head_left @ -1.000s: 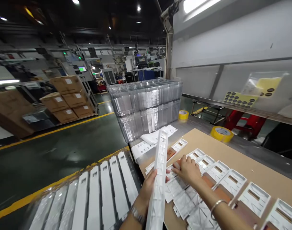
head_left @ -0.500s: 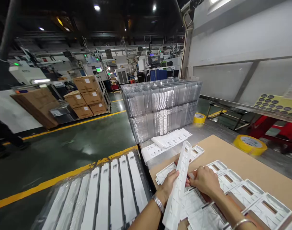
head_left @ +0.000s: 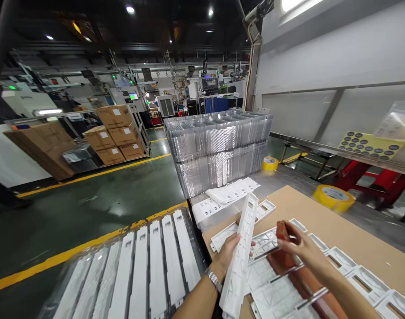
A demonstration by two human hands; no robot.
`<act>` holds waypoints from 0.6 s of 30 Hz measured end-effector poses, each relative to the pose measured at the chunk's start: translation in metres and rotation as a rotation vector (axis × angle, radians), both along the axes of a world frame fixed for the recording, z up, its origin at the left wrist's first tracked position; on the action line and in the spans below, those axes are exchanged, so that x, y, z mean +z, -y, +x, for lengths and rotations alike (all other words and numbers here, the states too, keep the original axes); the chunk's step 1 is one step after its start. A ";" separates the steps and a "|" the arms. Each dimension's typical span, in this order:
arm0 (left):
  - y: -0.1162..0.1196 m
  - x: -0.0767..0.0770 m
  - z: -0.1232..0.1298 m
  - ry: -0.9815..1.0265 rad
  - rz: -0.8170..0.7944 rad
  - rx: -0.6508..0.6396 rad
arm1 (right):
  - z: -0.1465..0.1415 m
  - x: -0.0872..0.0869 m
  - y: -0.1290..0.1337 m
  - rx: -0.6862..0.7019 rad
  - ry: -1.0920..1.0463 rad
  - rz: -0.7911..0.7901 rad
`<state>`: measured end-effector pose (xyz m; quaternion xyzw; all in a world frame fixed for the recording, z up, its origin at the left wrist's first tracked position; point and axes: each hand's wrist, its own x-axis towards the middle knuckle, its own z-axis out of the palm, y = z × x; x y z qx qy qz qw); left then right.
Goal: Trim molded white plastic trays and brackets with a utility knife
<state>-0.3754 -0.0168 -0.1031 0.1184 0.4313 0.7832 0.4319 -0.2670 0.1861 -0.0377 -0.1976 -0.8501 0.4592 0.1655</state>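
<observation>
White strip's (head_left: 238, 261) lower end cut off

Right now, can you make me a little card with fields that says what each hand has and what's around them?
left hand: holds a long white plastic panel up on its edge
right hand: grips a small reddish-brown block above the table
under the hands: flat white plastic frames on brown cardboard
table: two yellow tape rolls, printed sheets
behind: tall stack of clear trays
lower left: rows of white panels
</observation>
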 end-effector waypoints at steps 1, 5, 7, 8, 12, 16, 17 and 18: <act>0.002 0.007 0.005 0.008 0.011 0.013 | 0.008 0.002 0.011 0.026 -0.060 0.048; 0.014 0.042 0.036 0.023 0.097 0.060 | 0.032 0.008 0.065 0.169 -0.265 0.287; 0.020 0.058 0.053 0.022 0.137 0.070 | 0.039 0.010 0.087 0.201 -0.334 0.392; 0.024 0.064 0.061 0.023 0.149 0.071 | 0.042 0.012 0.095 0.203 -0.357 0.437; 0.037 0.065 0.085 0.048 0.123 0.103 | 0.049 0.015 0.111 0.194 -0.390 0.570; 0.046 0.058 0.098 -0.064 0.062 0.196 | 0.058 0.018 0.118 0.214 -0.383 0.654; 0.047 0.059 0.101 -0.100 0.064 0.188 | 0.060 0.017 0.121 0.221 -0.378 0.668; 0.048 0.063 0.103 -0.131 0.078 0.165 | 0.062 0.017 0.123 0.225 -0.371 0.680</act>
